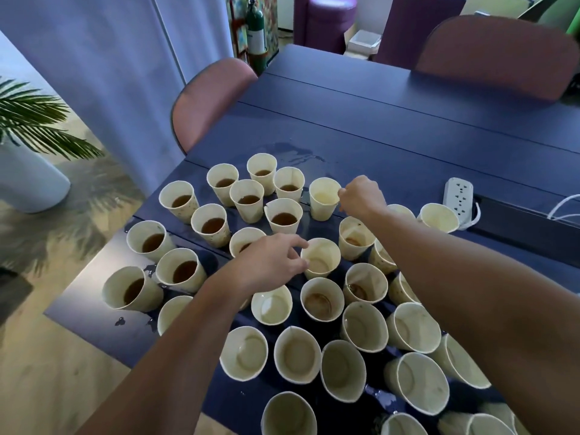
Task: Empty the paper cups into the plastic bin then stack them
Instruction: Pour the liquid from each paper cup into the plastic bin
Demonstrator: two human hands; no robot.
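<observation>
hands on two drained cups | left hand [270, 262] pinches the rim of the middle cup [320, 258] | right hand [361, 194] pinches the far cup [324, 198] to nest them (full ones wait left) | bin unseen

My left hand [270, 262]: thumb and fingers [296, 241] pinch the rim of an emptied paper cup [320, 257] mid-cluster.
My right hand [361, 194]: fingers curled on the rim of another emptied cup [324, 197] toward the far edge of the cluster.
Filled cups [213, 224]: upright, brown liquid inside, grouped toward the worktop's left edge.
Emptied cups [298, 354]: upright, stained, crowded along the near edge and to the right.
Worktop [392, 127]: dark blue, wet patches [295, 152] beyond the cups and near the left corner.
Power strip [456, 196]: white, lying toward the right edge.
Chairs [207, 98]: pink, drawn up at the left and far sides.
</observation>
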